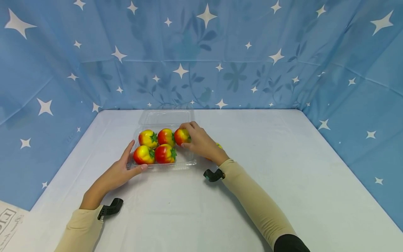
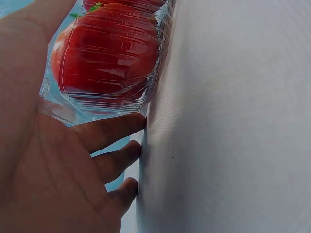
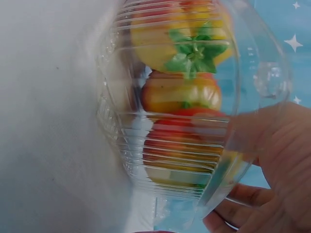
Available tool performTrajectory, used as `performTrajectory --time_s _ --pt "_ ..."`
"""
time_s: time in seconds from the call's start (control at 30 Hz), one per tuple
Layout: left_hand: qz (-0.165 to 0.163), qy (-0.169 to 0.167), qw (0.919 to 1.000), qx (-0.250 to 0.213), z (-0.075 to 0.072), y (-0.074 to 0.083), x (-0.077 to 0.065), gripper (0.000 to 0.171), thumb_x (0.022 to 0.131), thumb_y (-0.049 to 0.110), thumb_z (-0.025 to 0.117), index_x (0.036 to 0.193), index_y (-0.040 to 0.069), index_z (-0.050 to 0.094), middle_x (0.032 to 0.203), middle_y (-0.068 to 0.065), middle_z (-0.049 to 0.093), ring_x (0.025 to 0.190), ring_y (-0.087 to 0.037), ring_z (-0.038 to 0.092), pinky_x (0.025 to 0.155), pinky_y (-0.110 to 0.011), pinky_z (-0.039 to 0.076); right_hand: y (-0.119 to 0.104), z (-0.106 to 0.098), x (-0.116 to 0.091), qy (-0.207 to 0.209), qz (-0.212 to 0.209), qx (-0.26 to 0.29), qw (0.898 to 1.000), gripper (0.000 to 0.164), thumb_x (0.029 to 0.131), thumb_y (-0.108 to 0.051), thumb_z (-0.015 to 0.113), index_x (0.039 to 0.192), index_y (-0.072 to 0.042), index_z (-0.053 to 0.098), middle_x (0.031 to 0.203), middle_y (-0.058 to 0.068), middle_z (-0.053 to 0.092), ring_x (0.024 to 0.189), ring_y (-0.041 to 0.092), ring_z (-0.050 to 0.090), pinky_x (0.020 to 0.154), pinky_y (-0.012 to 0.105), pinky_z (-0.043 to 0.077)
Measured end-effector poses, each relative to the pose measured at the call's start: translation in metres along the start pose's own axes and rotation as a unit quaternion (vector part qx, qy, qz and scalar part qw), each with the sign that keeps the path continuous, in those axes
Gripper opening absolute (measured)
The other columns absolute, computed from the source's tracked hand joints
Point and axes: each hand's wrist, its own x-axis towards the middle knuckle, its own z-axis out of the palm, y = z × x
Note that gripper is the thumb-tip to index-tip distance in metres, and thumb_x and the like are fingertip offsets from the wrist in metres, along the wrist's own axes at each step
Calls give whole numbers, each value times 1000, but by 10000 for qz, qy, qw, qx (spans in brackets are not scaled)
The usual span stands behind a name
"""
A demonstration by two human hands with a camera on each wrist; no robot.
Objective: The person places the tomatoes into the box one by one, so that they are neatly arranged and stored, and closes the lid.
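Observation:
A clear plastic clamshell box (image 1: 185, 161) lies with its lid raised at the back, holding several red-and-yellow fruits with green leafy tops. My left hand (image 1: 118, 172) rests at its front left corner, thumb by the front rim and fingers along the left side. In the left wrist view those fingers (image 2: 114, 133) are fairly straight, tips down by the table. My right hand (image 1: 201, 141) holds a fruit (image 1: 181, 136) at the box's back right, thumb in front and fingers behind. The right wrist view shows this hand (image 3: 277, 179) through and beside the clear wall.
Another yellow fruit (image 1: 219, 146) lies right of the box, mostly hidden behind my right wrist. The clear lid (image 1: 167, 117) reaches toward the back edge of the white-covered table (image 1: 252, 196). A blue star-patterned curtain (image 1: 233, 52) stands behind and at both sides.

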Motion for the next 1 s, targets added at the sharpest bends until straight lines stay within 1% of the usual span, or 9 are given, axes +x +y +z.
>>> performTrajectory --time_s 0.17,0.37,0.63,0.77,1.0 --pt "6 -5 10000 23 0 1 0 115 100 55 70 172 19 -12 168 -39 20 153 -58 25 116 -79 23 -2 2 1 -40 -121 -588 9982 55 97 -17 82 145 -10 57 142 17 57 124 37 60 113 50 48" --pt "37 4 10000 17 0 1 -1 114 101 54 70 173 19 -12 168 -39 20 153 -57 26 117 -78 23 -2 4 1 -7 -151 -886 9960 55 96 -19 84 145 -10 59 141 17 58 126 36 59 114 51 47" --pt "57 2 10000 9 -1 1 -1 114 101 54 69 172 19 -12 168 -39 19 154 -58 25 117 -79 21 -3 4 0 -14 -141 -926 9956 56 96 -20 84 145 -10 59 142 18 58 127 36 58 114 52 46" --pt "62 -9 10000 -25 0 -1 -1 113 101 53 69 172 20 -13 169 -39 17 154 -58 23 117 -78 21 -3 3 0 -72 -167 -928 9955 59 97 -21 84 148 -8 57 142 20 56 127 36 58 114 52 45" --pt "88 -28 10000 -15 0 0 -1 114 101 53 70 172 19 -12 168 -40 19 153 -58 25 116 -79 23 -3 1 0 -209 -62 -690 9974 64 99 -21 81 154 -6 51 147 20 52 131 37 54 117 52 44"
